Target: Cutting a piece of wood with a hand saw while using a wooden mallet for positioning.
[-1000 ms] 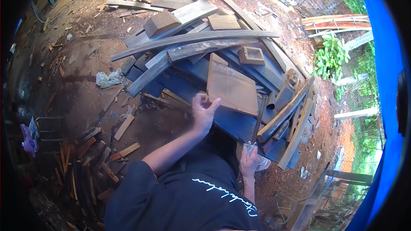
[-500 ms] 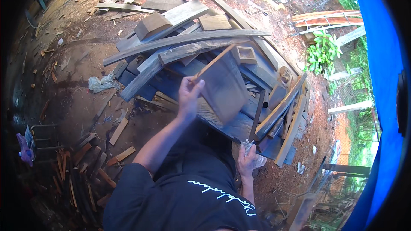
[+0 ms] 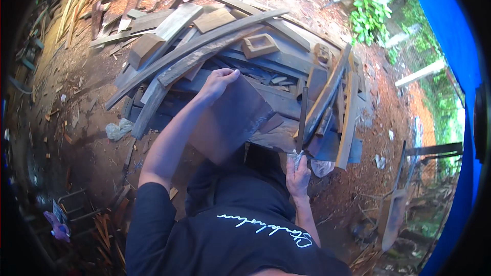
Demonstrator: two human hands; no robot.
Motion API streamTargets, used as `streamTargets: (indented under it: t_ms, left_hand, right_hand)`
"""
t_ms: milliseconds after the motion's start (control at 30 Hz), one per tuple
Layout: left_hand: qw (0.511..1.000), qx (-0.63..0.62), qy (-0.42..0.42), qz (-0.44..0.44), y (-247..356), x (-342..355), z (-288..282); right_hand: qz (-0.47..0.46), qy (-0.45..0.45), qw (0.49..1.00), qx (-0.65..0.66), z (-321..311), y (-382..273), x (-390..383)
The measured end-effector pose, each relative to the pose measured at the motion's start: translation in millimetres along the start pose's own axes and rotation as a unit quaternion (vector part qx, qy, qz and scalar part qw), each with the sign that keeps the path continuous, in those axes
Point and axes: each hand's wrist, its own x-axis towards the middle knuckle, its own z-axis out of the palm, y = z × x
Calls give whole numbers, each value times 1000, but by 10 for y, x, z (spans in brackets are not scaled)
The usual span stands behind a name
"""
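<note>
— What are we seeing the hands doing?

— We are watching the left hand (image 3: 219,83) gripping the top edge of a flat wooden board (image 3: 230,120), fingers curled over it. The board is standing tilted toward the person, its lower end down by their dark shirt (image 3: 230,225) and its upper end leaning at the pile of planks (image 3: 204,46).

— And the right hand?

— We are seeing the right hand (image 3: 298,175) closing around the lower end of a thin dark rod (image 3: 302,117), with a bit of clear plastic (image 3: 295,157) bunched at the grip. The rod is standing nearly upright, just beside the board's right edge.

— What is lying around them?

— We are noticing a small hollow wooden block (image 3: 259,45) sitting on the planks beyond the board, and green plants (image 3: 369,16) growing well apart at the upper right.
</note>
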Motion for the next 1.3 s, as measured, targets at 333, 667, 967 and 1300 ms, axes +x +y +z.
streamTargets:
  t_ms: [333,667,967,1300]
  left_hand:
    - [873,459,-163,-26,-190,978,720]
    - [882,388,103,244,-506,783,790]
    - [788,573,111,195,-581,442,871]
    - [768,576,157,233,-671,382,923]
  right_hand:
    - [83,-23,995,55,26,145,-115]
    - [80,-30,994,71,168,196,22]
    - [50,-86,995,20,378,113,359]
    - [49,-65,997,16,372,119,352]
